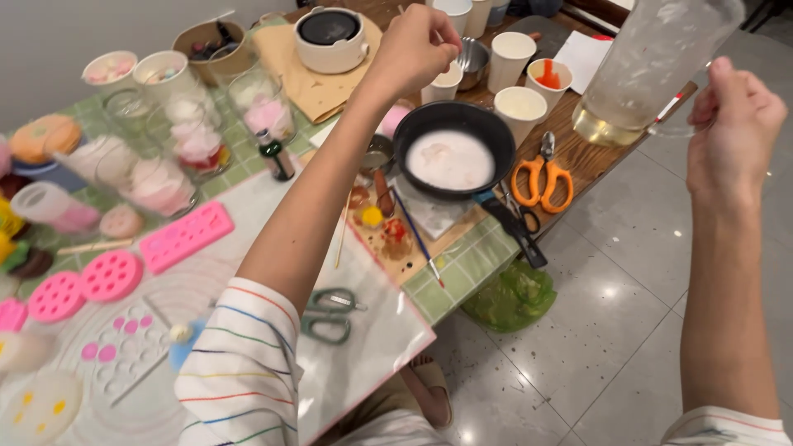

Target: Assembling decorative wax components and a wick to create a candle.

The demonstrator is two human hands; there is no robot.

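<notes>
**Hands raised over a crowded craft tabletop**

The right hand (735, 124) was closed on the handle of a clear jug (652, 66), fingers wrapped and thumb up, holding it high and off to the right, beyond the tabletop edge and over the floor. The jug was tipped, so the little yellowish liquid left in it pooled at the low corner; held that way it stayed clear of the cups and the pan. The right forearm rose nearly straight up, wrist bent slightly inward.

The left hand (417, 45) was pinched shut above a paper cup (446, 83), fingertips drawn together as if gripping something small; what it gripped could not be made out. The left arm stretched long and diagonal across the tabletop (462, 264), its striped sleeve near the camera, the wrist dropped so the fingertips pointed down at the cup.

Just below that hand sat a black pan (453, 153) of pale pink liquid, its handle jutting toward the near edge, within reach. More paper cups stood in a cluster beyond it, and orange scissors (541, 177) lay to its right. Grey-green scissors (330, 314) lay beside the left elbow. Farther left were pink moulds (186, 235) and glass jars (198, 144) of pink and white filling.
</notes>
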